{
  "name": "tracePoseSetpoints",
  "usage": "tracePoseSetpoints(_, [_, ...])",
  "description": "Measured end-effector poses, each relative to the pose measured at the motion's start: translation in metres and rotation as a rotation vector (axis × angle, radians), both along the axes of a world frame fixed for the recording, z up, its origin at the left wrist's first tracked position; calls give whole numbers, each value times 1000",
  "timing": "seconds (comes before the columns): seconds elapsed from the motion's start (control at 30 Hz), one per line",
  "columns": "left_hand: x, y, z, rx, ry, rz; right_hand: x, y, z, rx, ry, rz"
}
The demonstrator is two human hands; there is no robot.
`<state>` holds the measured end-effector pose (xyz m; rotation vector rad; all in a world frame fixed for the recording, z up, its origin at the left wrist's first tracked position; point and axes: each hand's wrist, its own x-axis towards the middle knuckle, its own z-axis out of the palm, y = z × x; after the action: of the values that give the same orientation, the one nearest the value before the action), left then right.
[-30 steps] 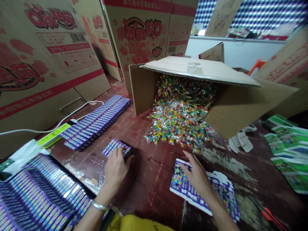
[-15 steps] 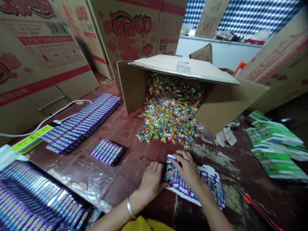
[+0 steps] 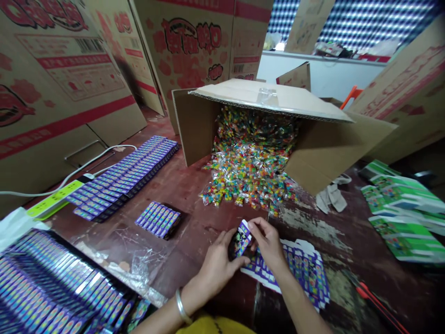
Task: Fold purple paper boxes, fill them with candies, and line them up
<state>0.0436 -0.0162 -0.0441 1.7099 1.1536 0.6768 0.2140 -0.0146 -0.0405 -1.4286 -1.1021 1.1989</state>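
At the near centre of the tabletop [image 3: 194,195], the left hand [image 3: 217,264] and right hand [image 3: 269,246] meet on a small carton [image 3: 242,237], held above the left end of a stack of flat carton blanks [image 3: 302,273]. Behind the hands, an open cardboard box [image 3: 278,120] lies on its side; a pile of wrapped sweets [image 3: 250,171] fills it and spills forward onto the tabletop. Left of the hands sits a short row of small boxes [image 3: 159,219]. Farther left and behind it runs a long row of boxes [image 3: 125,176], with a power strip [image 3: 55,199] at its left end. A tray of boxes [image 3: 52,292] occupies the near left corner. Folded packs [image 3: 399,208] lie at the far right.
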Motion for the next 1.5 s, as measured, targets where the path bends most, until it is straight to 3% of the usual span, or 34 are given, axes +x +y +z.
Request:
tracePoseSetpoints(0.17, [-16, 11, 9, -497, -570, -73, -11, -17, 6, 119, -31, 277])
tracePoseSetpoints(0.33, [-30, 7, 16, -787, -690, -157, -6, -15, 17, -54, -23, 457])
tracePoseSetpoints(0.43, [-33, 1, 16, -770, -636, -241, 5, -7, 25, -229, 16, 660])
tracePoseSetpoints(0.53, [-34, -3, 13, -721, -628, -270, 15, -2, 31, -292, -4, 792])
tracePoseSetpoints(0.93, [-34, -6, 9, -704, -606, -251, 4, -14, 29, -384, 20, 913])
tracePoseSetpoints(1.0, [-34, -4, 3, -733, -597, -205, 3, -13, 28, -352, 38, 862])
tracePoseSetpoints(1.03, [-34, -3, 0, -745, -606, -150, 2, -12, 27, -312, 47, 768])
tracePoseSetpoints(1.17, [-32, -2, -11, -717, -697, 164, -10, -11, 16, -63, 12, 254])
tracePoseSetpoints(1.27, [-25, -4, -14, -659, -744, 322, -28, -15, 4, 63, -46, 192])
tracePoseSetpoints(1.37, [-18, -7, -15, -581, -716, 396, -43, -19, -6, 142, -144, 94])
tracePoseSetpoints(1.5, [-21, -6, -15, -275, -601, 473, -53, -18, -15, 177, -176, -18])
